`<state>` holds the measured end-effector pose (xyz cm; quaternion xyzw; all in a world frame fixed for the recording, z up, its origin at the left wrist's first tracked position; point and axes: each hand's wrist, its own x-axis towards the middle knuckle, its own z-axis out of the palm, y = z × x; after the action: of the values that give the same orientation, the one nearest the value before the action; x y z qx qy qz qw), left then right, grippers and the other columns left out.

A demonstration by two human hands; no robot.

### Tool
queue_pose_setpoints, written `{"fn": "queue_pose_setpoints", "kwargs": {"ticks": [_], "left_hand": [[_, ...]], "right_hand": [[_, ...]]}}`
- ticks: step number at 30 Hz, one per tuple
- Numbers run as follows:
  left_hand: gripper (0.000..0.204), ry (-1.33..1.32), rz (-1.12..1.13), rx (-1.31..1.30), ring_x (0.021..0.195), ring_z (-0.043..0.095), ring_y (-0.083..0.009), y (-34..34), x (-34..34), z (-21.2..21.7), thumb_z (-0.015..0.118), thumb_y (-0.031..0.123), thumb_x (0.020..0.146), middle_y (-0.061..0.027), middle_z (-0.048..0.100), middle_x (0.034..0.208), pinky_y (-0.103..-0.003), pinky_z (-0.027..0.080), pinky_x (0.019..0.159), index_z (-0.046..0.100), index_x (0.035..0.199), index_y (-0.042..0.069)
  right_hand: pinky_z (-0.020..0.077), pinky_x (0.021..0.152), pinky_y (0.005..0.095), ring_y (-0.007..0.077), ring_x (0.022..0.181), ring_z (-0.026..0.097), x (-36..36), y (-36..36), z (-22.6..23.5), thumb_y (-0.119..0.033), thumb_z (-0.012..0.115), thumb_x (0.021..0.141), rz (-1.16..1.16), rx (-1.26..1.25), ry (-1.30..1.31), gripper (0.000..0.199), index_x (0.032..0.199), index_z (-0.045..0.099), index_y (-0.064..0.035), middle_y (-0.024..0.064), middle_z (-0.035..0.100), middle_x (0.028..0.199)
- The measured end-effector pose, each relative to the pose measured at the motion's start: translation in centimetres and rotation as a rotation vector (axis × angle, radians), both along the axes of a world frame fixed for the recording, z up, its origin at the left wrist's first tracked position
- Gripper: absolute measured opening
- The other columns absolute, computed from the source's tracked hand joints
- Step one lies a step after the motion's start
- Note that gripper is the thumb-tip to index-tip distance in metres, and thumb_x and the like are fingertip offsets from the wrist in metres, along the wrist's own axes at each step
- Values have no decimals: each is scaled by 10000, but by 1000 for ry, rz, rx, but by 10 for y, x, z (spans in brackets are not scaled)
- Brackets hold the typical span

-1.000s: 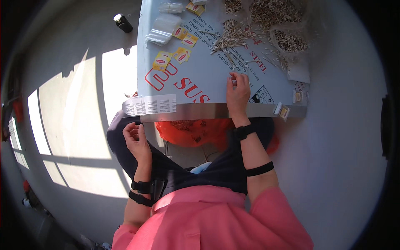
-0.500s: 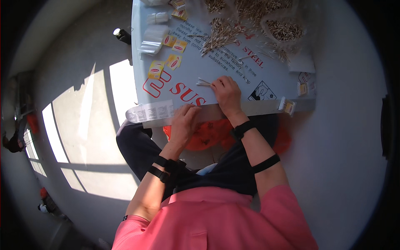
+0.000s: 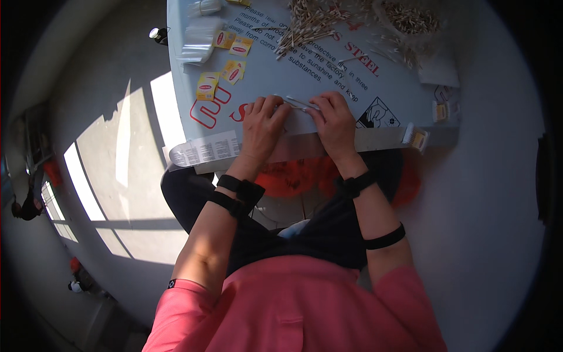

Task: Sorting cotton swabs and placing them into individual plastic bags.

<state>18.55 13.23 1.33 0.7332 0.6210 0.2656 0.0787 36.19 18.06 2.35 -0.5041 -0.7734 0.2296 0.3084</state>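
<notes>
- Seated at a pale blue table (image 3: 387,88) with printed lettering; near edge crossing just below both hands, left edge dropping off beside sunlit floor.
- Left hand (image 3: 262,126) on the table close to the near edge, fingers curled down, pinching the end of thin white sticks (image 3: 300,104).
- Right hand (image 3: 335,120) just beside the left, fingertips meeting the same sticks; grip partly hidden, looks like a light pinch.
- Sticks lying flat between the two hands, near the middle of the near edge; at least two, exact count not readable.
- Black straps: two on the left wrist, one on the right wrist, one more higher on the right forearm.
- Long white paper strip (image 3: 205,149) hanging along the near edge toward the near left corner, left of the left hand.
- Small yellow packets (image 3: 226,73) near the left edge, about six, loosely scattered, well apart from the hands.
- Stack of clear bags (image 3: 196,47) toward the far left corner.
- Two heaps of thin sticks (image 3: 311,20) along the far edge, one mid, one further right.
- One small yellow packet (image 3: 417,138) at the near edge, right of the right hand.
- Bare table between hands and packets; open stretch also right of the right hand.
</notes>
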Motion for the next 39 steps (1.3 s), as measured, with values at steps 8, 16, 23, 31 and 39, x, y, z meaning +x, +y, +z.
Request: {"fn": "queue_pose_setpoints", "kwargs": {"ticks": [8,16,23,31,39], "left_hand": [[329,-16,11,5,947,558,-229,-22,-5,-12,722,106,686,-9,580,1026,-365,432,819,633,1001,136],[391,-43,88,24,1011,554,-251,-25,7,-13,731,70,715,-23,583,1117,-362,428,856,626,1083,148],[551,-164,18,52,1196,508,-296,-9,-1,-17,737,67,754,-77,538,1236,-420,420,994,540,1267,100],[520,-262,97,48,1163,512,-302,-14,1,-20,734,52,748,-76,542,1211,-441,404,990,549,1231,107],[313,18,-26,32,1128,519,-265,-19,1,-18,697,117,744,-25,568,1086,-432,380,1028,626,1049,134]], "right_hand": [[513,698,369,268,852,602,-3,-12,-15,-50,710,780,-107,5,40,155,908,624,-70,66,558,891],[504,679,381,275,824,609,-16,0,-7,-73,717,791,48,-55,39,142,903,630,-77,63,574,892],[483,689,383,257,824,596,-20,-3,-15,-90,717,779,106,44,-18,133,872,621,-91,50,563,866],[488,688,378,255,817,592,-18,-2,-8,-99,727,749,94,-50,33,148,862,631,-100,47,563,864],[490,672,390,280,799,578,-21,-19,-15,-73,719,759,132,45,-65,142,850,610,-65,59,546,851]]}}
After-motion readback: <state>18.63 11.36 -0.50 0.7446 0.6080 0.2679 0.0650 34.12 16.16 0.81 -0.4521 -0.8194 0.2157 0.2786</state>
